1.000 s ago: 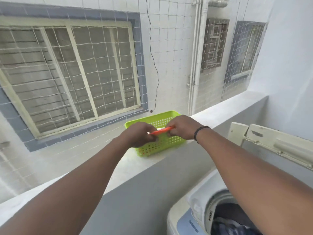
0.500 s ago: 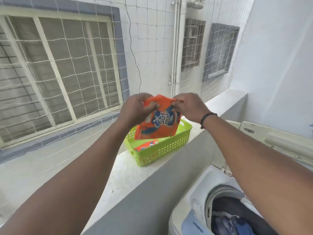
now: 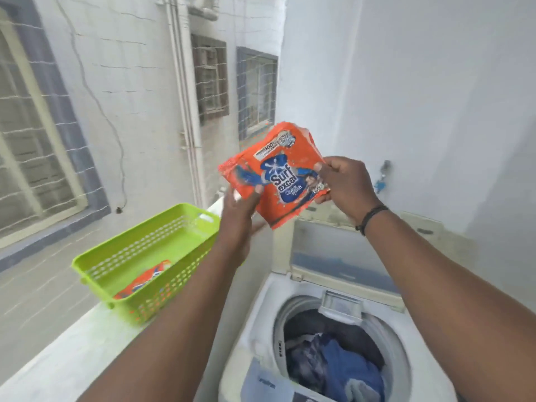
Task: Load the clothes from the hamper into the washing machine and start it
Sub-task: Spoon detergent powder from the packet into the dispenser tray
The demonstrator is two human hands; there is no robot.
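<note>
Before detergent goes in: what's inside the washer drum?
The drum holds dark and blue clothes. Whatever lies beneath them, and the drum bottom, is covered.

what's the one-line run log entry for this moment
hands: left + right hold detergent packet | washer: lid open, clothes inside | green basket: on ledge

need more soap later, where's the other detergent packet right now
In the head view it lies inside the green basket, at its near end, on the ledge left of the washing machine. The spare orange packet is lower left of both hands.
</note>
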